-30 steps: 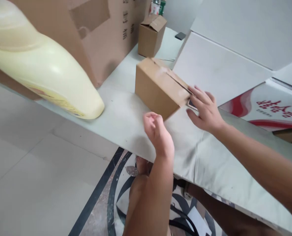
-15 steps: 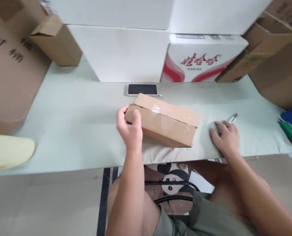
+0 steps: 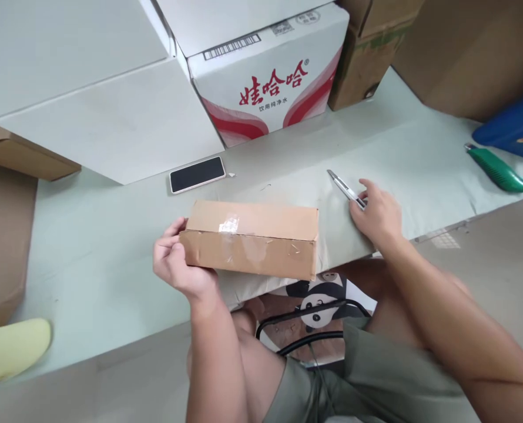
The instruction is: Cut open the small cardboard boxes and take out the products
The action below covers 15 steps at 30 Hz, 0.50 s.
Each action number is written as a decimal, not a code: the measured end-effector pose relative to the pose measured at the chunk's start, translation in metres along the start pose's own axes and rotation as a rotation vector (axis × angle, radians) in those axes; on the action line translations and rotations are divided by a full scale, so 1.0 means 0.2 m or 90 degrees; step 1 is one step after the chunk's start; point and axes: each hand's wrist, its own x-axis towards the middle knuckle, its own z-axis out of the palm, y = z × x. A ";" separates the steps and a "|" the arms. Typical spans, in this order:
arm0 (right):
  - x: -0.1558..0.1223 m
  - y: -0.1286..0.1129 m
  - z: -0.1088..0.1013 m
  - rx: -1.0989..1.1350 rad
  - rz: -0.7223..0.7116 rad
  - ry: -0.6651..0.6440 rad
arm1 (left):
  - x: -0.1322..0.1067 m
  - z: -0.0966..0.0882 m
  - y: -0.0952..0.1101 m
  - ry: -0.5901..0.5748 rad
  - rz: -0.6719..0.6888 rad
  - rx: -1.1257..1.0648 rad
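Observation:
A small brown cardboard box (image 3: 252, 252), with clear tape across its top seam, is gripped at its left end by my left hand (image 3: 182, 261). The thumb presses the near side and the fingers wrap the far corner. Over on the right, my right hand (image 3: 376, 214) holds a silver utility knife (image 3: 345, 188) by its rear part, low over the table. Its tip points away to the upper left. Part of the handle is hidden by the fingers.
A phone (image 3: 197, 175) lies behind the box, near white cartons (image 3: 111, 123) and a red-and-white water carton (image 3: 270, 88). At right are a green-handled tool (image 3: 502, 167) and a blue object (image 3: 512, 126). A pale yellow object (image 3: 14, 349) sits at the left edge of the table (image 3: 98, 282).
The view has swung to the right. The right hand's fingers have closed around the utility knife, which now shows more fully. The left hand still grips the box, which is turned more level.

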 end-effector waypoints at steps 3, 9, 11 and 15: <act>-0.01 -0.02 -0.06 0.146 0.081 -0.007 | -0.03 0.02 0.00 -0.034 -0.008 -0.028; -0.05 -0.11 -0.06 0.538 0.200 -0.099 | -0.05 -0.04 0.00 -0.278 -0.041 -0.069; -0.07 -0.14 -0.07 0.583 0.192 -0.101 | -0.04 -0.07 0.01 -0.350 -0.057 -0.071; -0.12 -0.22 -0.16 0.646 0.112 -0.073 | -0.01 -0.11 0.05 -0.413 -0.089 -0.077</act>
